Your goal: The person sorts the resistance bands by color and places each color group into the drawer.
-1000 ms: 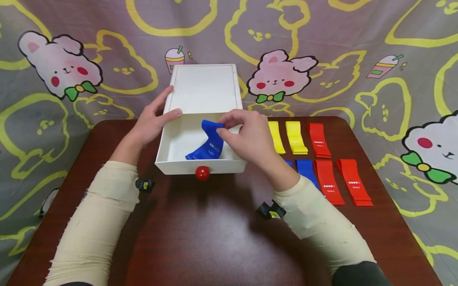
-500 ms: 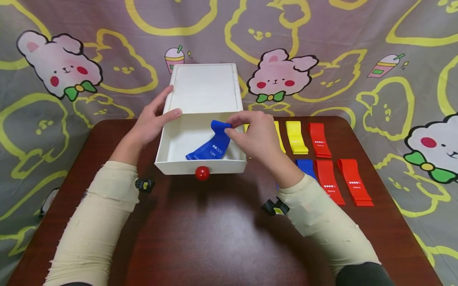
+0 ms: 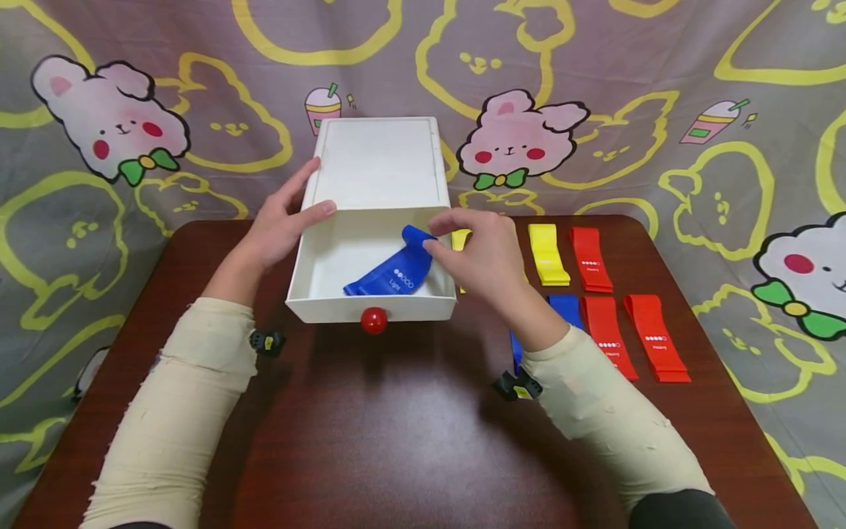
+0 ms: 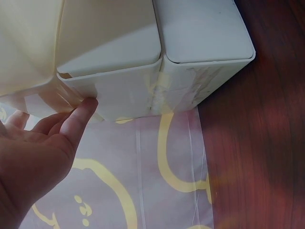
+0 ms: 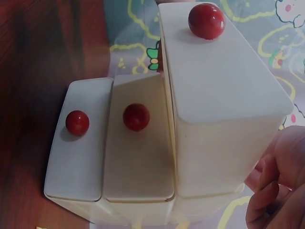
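Observation:
A white drawer unit (image 3: 377, 162) stands at the back of the table, its top drawer (image 3: 337, 311) pulled out. In that drawer lies a blue resistance band (image 3: 395, 275) marked "Light", its right end raised and curled over. My right hand (image 3: 482, 253) pinches the raised end between thumb and fingers, over the drawer's right wall. My left hand (image 3: 280, 224) rests against the unit's left side, thumb over the top front edge. The left wrist view shows fingers (image 4: 78, 121) touching the side wall. Red knobs (image 5: 136, 117) mark the pushed-in lower drawers in the right wrist view.
To the right on the table (image 3: 370, 441) lie folded yellow bands (image 3: 548, 256), red bands (image 3: 654, 338) marked "Heavy" and a blue band (image 3: 563, 312), partly hidden by my right arm. A patterned cloth (image 3: 595, 44) hangs close behind the unit.
My right hand has moved to the right and slightly down, bringing the blue band's raised end toward the drawer's right wall; the band lies flatter. My left hand has stayed put.

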`<state>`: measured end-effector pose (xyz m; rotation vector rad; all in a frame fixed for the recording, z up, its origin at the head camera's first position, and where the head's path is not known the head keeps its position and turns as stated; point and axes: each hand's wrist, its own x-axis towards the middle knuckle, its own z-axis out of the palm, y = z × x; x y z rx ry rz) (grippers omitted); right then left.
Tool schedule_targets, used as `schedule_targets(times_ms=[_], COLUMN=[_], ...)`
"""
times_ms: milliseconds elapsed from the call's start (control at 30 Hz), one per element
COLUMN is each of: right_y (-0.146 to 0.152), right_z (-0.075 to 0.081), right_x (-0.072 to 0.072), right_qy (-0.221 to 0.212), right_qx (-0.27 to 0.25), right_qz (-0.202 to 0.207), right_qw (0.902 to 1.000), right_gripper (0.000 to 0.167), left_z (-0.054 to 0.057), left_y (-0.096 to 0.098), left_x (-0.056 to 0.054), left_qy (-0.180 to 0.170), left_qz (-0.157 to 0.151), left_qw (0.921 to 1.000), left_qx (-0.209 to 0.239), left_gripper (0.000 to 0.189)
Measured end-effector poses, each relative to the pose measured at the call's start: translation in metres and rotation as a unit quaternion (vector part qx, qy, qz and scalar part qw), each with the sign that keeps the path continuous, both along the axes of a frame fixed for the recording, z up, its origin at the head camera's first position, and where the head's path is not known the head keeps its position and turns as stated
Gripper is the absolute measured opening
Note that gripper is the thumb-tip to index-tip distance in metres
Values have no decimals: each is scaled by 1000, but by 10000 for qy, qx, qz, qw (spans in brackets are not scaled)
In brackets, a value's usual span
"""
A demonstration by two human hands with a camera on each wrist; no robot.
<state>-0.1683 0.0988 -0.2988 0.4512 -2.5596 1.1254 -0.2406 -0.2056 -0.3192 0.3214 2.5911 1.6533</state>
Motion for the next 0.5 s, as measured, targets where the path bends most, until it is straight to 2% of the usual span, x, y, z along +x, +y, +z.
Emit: schedule_targets(times_ms=[300,500], right_y=[21,41], right_z=[-5,-11], right_x=[7,12], right_qy=[618,793], right_qx=[-539,-688], right_qz=[173,88], right_qw=[9965,9944], right_gripper=[27,26], left_z=[1,1], left_y=[1,1], left_x=[0,1], left_qy=[43,8], left_qz=[18,31], left_qw=[10000,10000], left_qx=[-61,-57], left_gripper=[80,80])
